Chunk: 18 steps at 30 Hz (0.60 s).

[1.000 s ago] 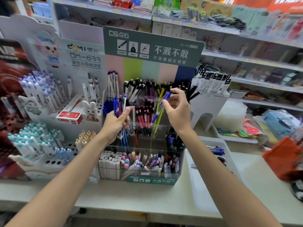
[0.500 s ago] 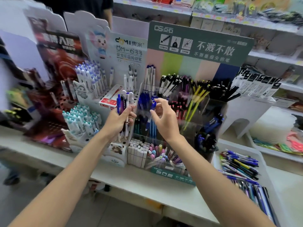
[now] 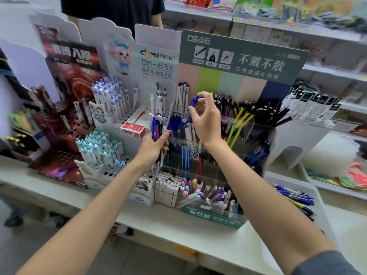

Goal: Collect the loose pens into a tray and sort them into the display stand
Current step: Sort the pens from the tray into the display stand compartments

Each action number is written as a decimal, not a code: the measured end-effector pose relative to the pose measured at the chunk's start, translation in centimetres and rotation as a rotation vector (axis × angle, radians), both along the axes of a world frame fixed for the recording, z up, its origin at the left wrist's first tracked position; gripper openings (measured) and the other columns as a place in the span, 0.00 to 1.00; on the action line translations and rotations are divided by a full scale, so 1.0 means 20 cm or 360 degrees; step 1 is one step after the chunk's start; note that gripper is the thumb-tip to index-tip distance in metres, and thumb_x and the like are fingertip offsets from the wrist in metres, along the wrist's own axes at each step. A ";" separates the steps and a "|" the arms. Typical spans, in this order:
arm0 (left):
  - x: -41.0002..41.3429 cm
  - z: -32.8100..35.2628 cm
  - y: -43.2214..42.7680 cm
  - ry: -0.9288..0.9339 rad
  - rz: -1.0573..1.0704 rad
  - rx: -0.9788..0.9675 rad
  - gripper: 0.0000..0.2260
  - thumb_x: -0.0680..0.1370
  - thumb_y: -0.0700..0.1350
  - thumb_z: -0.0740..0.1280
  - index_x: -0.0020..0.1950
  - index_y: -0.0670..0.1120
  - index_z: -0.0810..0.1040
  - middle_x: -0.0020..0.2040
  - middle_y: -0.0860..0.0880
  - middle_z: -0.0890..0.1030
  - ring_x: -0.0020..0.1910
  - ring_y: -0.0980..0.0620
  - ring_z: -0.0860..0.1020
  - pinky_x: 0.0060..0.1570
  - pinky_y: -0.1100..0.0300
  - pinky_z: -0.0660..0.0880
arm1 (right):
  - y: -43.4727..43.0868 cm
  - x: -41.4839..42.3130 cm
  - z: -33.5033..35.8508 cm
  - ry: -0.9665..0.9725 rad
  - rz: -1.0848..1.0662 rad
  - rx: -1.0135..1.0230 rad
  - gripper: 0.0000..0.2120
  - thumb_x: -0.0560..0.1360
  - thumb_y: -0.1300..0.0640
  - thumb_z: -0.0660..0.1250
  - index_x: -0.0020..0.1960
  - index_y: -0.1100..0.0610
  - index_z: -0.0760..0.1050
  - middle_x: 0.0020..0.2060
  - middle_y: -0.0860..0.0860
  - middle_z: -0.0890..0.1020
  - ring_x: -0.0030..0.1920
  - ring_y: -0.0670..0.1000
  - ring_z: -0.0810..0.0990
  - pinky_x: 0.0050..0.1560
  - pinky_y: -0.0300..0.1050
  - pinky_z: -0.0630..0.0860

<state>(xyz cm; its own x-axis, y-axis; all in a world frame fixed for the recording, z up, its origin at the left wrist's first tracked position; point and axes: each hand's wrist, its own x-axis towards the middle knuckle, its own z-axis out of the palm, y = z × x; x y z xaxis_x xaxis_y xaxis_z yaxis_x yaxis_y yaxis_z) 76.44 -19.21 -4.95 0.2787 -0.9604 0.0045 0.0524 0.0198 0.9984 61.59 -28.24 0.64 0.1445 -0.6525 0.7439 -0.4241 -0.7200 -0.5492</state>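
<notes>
Nearest me, past both forearms, the white table (image 3: 158, 221) carries the tray (image 3: 294, 179) at my right, and loose pens (image 3: 296, 199) lie piled in it, so I judge a good deal of sorting remains.

Just beyond, the left hand (image 3: 154, 147) has its fingers curled round a bundle of pens (image 3: 157, 126), held upright in front of the left edge of the clear display stand (image 3: 213, 216). That grip looks the same as a second ago; nothing has left the bundle.

What has changed is the right hand (image 3: 206, 120). A second ago it held its blue pen (image 3: 194, 101) over the yellow and black pens further right; it has since travelled left. Now thumb and fingers pinch the pen near its cap end, the barrel slanting down and left, its lower end among the blue pens (image 3: 172, 126) in the stand's rear left compartment. I cannot tell whether the tip has seated.

I read this as the right slot found and the drop about to come. The pinch need only ease apart once the pen stands among its like.

Behind rise the green header card (image 3: 238, 60), blurred shop shelves, and a person in a dark shirt (image 3: 119, 8).
</notes>
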 end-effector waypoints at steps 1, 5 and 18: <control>0.00 0.00 0.00 0.0010 0.0000 0.0006 0.10 0.83 0.46 0.62 0.59 0.41 0.77 0.35 0.51 0.76 0.31 0.58 0.75 0.35 0.63 0.76 | -0.01 0.01 -0.01 0.0071 0.0006 0.0011 0.15 0.75 0.64 0.71 0.59 0.62 0.71 0.43 0.49 0.78 0.41 0.49 0.79 0.44 0.39 0.77; -0.01 0.00 -0.01 0.0036 0.0005 0.0020 0.09 0.84 0.44 0.60 0.59 0.46 0.78 0.36 0.51 0.75 0.32 0.58 0.74 0.38 0.63 0.76 | -0.02 0.04 -0.08 0.0527 0.0026 0.0087 0.12 0.76 0.62 0.70 0.57 0.61 0.73 0.43 0.54 0.81 0.42 0.53 0.80 0.45 0.50 0.80; 0.00 -0.02 -0.05 0.0263 -0.0086 0.0039 0.09 0.81 0.45 0.65 0.56 0.41 0.80 0.44 0.44 0.86 0.43 0.47 0.85 0.52 0.50 0.81 | -0.06 0.07 -0.04 0.1183 0.0013 0.0141 0.08 0.77 0.57 0.67 0.55 0.57 0.80 0.49 0.57 0.81 0.53 0.58 0.75 0.56 0.52 0.72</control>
